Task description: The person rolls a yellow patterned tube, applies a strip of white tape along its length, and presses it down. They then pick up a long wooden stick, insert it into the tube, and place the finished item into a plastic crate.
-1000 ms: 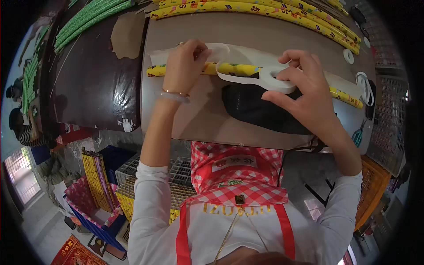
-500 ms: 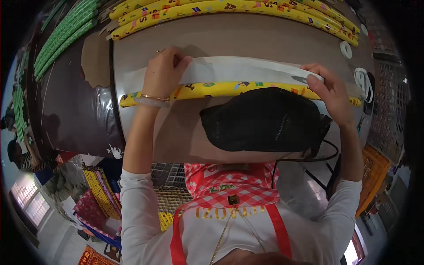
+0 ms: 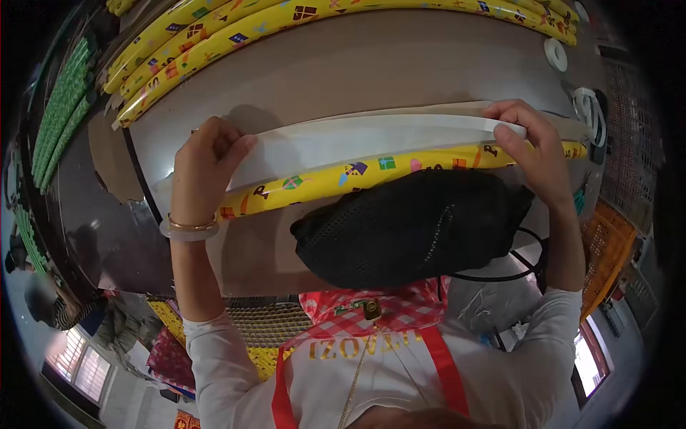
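A long white paper or tape strip (image 3: 379, 136) stretches between my two hands above the table. My left hand (image 3: 204, 164), with bracelets at the wrist, is closed in a pinch at the strip's left end. At the other end my right hand (image 3: 532, 143) grips the strip between thumb and fingers. Just below the strip lies a yellow patterned roll of wrapping paper (image 3: 321, 184), its right part running under my right hand. A black cloth-like bundle (image 3: 407, 232) sits at the table's near edge, partly covering the roll.
Several yellow patterned rolls (image 3: 236, 43) lie along the far side. Green rolls (image 3: 64, 114) are at the left. A white tape ring (image 3: 555, 55) and a coiled white band (image 3: 589, 118) rest at the right. Another person (image 3: 53, 304) is at the far left. A black cable (image 3: 493, 277) hangs near the bundle.
My left hand has moved left and nearer to me along the strip, while my right hand stays near its right end. The whole view has shifted slightly.
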The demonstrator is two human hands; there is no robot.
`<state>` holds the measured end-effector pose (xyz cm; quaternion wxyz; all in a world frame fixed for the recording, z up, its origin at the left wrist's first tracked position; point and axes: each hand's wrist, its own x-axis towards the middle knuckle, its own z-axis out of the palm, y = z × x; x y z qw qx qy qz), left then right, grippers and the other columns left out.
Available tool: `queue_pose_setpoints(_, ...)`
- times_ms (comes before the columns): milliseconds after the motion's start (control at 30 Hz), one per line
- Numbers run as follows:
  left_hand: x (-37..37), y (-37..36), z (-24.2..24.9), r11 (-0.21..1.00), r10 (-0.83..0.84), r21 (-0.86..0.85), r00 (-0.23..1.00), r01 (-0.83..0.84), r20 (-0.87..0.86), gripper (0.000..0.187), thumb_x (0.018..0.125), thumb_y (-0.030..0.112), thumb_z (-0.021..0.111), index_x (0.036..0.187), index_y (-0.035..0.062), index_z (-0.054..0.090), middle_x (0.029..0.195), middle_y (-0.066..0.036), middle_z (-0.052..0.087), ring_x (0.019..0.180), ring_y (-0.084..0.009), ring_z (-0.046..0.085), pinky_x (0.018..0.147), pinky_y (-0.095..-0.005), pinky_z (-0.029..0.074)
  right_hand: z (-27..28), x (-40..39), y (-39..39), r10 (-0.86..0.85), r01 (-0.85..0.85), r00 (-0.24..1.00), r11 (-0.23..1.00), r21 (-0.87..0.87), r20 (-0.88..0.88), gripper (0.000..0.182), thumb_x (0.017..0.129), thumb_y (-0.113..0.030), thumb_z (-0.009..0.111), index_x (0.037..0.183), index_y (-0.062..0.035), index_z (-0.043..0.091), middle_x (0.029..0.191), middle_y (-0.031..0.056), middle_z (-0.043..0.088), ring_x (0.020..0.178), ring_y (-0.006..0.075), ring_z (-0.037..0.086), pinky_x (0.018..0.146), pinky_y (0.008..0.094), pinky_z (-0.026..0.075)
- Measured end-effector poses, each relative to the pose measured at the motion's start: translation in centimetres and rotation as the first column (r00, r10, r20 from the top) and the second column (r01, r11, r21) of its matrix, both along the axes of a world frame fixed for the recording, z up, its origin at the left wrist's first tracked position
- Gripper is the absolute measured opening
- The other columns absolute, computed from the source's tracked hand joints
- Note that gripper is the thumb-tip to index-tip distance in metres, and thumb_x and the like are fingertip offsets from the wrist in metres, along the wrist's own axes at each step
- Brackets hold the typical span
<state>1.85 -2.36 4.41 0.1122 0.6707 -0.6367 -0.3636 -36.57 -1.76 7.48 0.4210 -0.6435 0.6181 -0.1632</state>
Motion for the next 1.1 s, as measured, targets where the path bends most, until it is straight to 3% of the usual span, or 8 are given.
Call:
queue_pose_setpoints(133, 0.1, -0.2, 0.2, 1.000, -0.011, 0.015, 1.000, 0.011, -0.006, 0.020, 0.081, 0.016, 0.068, 0.081, 0.0004, 0.055, 0.064, -0.001, 0.052, 0.059, -0.0070, 0.046, 0.054, -0.0222, 0.041, -0.2, -0.4, 0.0, -0.014, 0.013, 0.999, 1.000, -0.014, -0.043, 0.024, 0.081, -0.024, 0.063, 0.084, -0.0013, 0.058, 0.094, 0.0061, 0.059, 0.088, 0.0148, 0.054, 0.080, 0.0293, 0.040)
queue_pose_setpoints(233, 0.0, -0.6, 0.3, 0.999, -0.037, 0.003, 0.999, 0.037, 0.022, 0.019, 0.080, 0.015, 0.068, 0.081, 0.0007, 0.056, 0.062, -0.001, 0.052, 0.056, -0.0068, 0.046, 0.052, -0.0224, 0.041, -0.5, -0.5, -0.2, -0.002, -0.011, 0.992, 0.995, -0.097, -0.127, 0.025, 0.079, -0.024, 0.065, 0.081, -0.0011, 0.057, 0.090, 0.0087, 0.060, 0.085, 0.0176, 0.056, 0.077, 0.0294, 0.042)
queue_pose_setpoints(300, -0.1, -1.0, 0.8, 0.995, 0.002, 0.103, 0.999, -0.006, 0.032, 0.022, 0.076, 0.016, 0.071, 0.078, -0.0003, 0.057, 0.061, -0.004, 0.056, 0.055, -0.0097, 0.051, 0.054, -0.0245, 0.044, -0.8, -0.3, -0.3, 0.010, -0.067, 0.974, 0.967, -0.245, -0.226, 0.025, 0.077, -0.025, 0.066, 0.079, -0.0016, 0.056, 0.084, 0.0097, 0.059, 0.078, 0.0215, 0.058, 0.071, 0.0293, 0.044)
queue_pose_setpoints(500, -0.1, -1.0, 0.8, 0.998, -0.041, 0.041, 0.996, 0.038, 0.080, 0.021, 0.076, 0.016, 0.072, 0.078, -0.0003, 0.057, 0.060, -0.004, 0.056, 0.054, -0.0089, 0.050, 0.052, -0.0235, 0.043, -1.6, 0.5, -0.2, -0.086, -0.125, 0.887, 0.901, -0.415, -0.454, 0.026, 0.074, -0.027, 0.069, 0.077, -0.0046, 0.057, 0.077, 0.0070, 0.057, 0.072, 0.0244, 0.058, 0.062, 0.0319, 0.045)
queue_pose_setpoints(700, -0.3, -1.2, 1.1, 0.996, -0.022, 0.083, 0.996, 0.015, 0.088, 0.021, 0.076, 0.015, 0.072, 0.077, 0.0005, 0.057, 0.060, -0.003, 0.056, 0.054, -0.0078, 0.050, 0.053, -0.0223, 0.043, -1.5, 1.1, -0.2, -0.093, -0.211, 0.818, 0.869, -0.447, -0.568, 0.028, 0.073, -0.031, 0.069, 0.076, -0.0055, 0.058, 0.073, 0.0061, 0.057, 0.063, 0.0235, 0.057, 0.055, 0.0331, 0.045)
queue_pose_setpoints(1100, 0.1, -1.0, 0.6, 0.998, 0.006, 0.068, 0.999, -0.009, 0.050, 0.021, 0.074, 0.015, 0.073, 0.077, 0.0007, 0.058, 0.060, -0.002, 0.056, 0.055, -0.0066, 0.050, 0.053, -0.0214, 0.043, -1.7, 2.1, -0.7, -0.080, -0.356, 0.725, 0.807, -0.472, -0.684, 0.026, 0.072, -0.028, 0.068, 0.070, -0.0052, 0.055, 0.071, 0.0059, 0.056, 0.060, 0.0230, 0.059, 0.049, 0.0318, 0.047)
